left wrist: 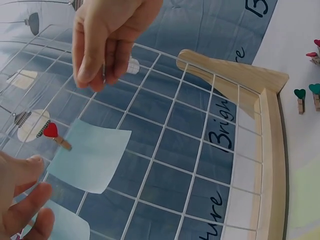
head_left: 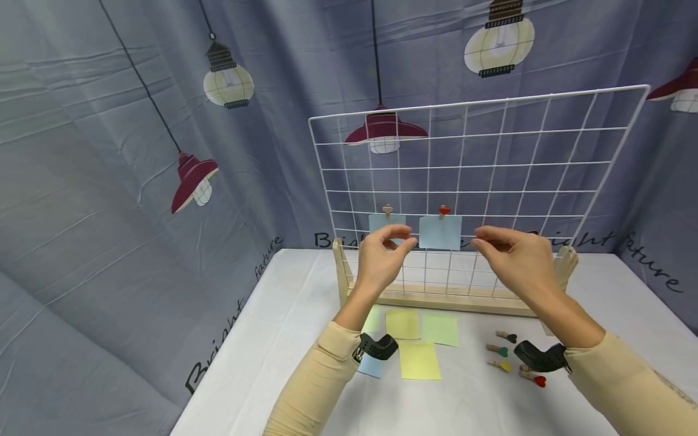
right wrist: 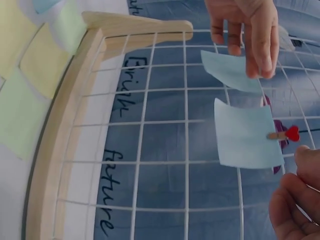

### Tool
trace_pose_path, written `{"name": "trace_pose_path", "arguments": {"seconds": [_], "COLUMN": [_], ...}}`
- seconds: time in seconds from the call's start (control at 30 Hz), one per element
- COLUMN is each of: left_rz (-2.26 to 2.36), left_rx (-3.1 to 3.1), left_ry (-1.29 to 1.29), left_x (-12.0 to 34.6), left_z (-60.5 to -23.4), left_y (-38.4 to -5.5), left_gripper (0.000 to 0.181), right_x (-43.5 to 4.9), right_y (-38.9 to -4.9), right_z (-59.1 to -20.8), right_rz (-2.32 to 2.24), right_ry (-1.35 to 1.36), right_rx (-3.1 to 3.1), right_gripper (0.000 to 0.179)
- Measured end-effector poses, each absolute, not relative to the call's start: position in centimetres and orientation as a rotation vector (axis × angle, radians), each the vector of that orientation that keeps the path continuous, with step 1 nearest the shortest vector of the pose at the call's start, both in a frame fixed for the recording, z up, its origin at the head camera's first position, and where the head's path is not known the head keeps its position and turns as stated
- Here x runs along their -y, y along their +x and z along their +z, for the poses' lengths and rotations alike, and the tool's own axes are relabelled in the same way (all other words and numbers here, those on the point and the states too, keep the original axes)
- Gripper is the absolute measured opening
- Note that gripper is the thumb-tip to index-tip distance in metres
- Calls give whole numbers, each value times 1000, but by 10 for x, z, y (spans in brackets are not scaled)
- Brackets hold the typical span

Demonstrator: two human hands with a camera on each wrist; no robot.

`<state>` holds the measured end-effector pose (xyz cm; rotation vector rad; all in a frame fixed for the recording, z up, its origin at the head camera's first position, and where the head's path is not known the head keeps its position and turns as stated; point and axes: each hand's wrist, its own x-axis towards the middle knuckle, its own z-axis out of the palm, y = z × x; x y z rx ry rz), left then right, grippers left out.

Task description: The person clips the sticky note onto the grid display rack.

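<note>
Two pale blue paper squares hang on a white wire grid (head_left: pixel 551 191). A wooden clothespin with a red heart (head_left: pixel 445 210) clips the right blue square (head_left: pixel 440 233); one with a pale heart (head_left: pixel 388 209) tops the left blue square (head_left: pixel 382 221). My left hand (head_left: pixel 384 254) is before the left square, overlapping its lower part, with fingers loosely bent and thumb apart from the index finger. Right of the other square, my right hand (head_left: pixel 515 254) hovers close to the wires, its fingers bent and nothing visible in them; its thumb (right wrist: pixel 306 159) stands apart from the fingers.
The grid stands in a wooden base (head_left: pixel 452 301). In front of it lie yellow (head_left: pixel 420 361), green (head_left: pixel 440 329) and blue (head_left: pixel 372 366) paper squares, the blue partly behind my left forearm. Several heart clothespins (head_left: pixel 497 350) lie near my right wrist. A printed curtain (head_left: pixel 262 157) hangs behind.
</note>
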<state>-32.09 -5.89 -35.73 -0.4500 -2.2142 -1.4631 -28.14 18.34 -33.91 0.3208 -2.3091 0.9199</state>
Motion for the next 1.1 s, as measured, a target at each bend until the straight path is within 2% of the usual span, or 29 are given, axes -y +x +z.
{"name": "trace_pose_path", "arguments": {"seconds": [0.2, 0.37, 0.73, 1.1], "left_rz": [-1496, -1501, -1516, -1482], "left_rx": [2237, 2255, 2297, 2324], "left_ry": [-477, -501, -503, -477], "left_x": [65, 72, 89, 97], "left_z": [-362, -367, -380, -389], "left_y": [-317, -314, -308, -307], "left_gripper": [28, 27, 34, 31], "right_x": [-196, -206, -223, -227], "right_y": [-273, -268, -262, -261], "right_z": [-347, -356, -376, -385], "right_rz": [944, 976, 920, 929], "right_ry": [307, 285, 239, 250], "right_rx": [2364, 2411, 2417, 2390], "right_gripper": [29, 35, 33, 33]}}
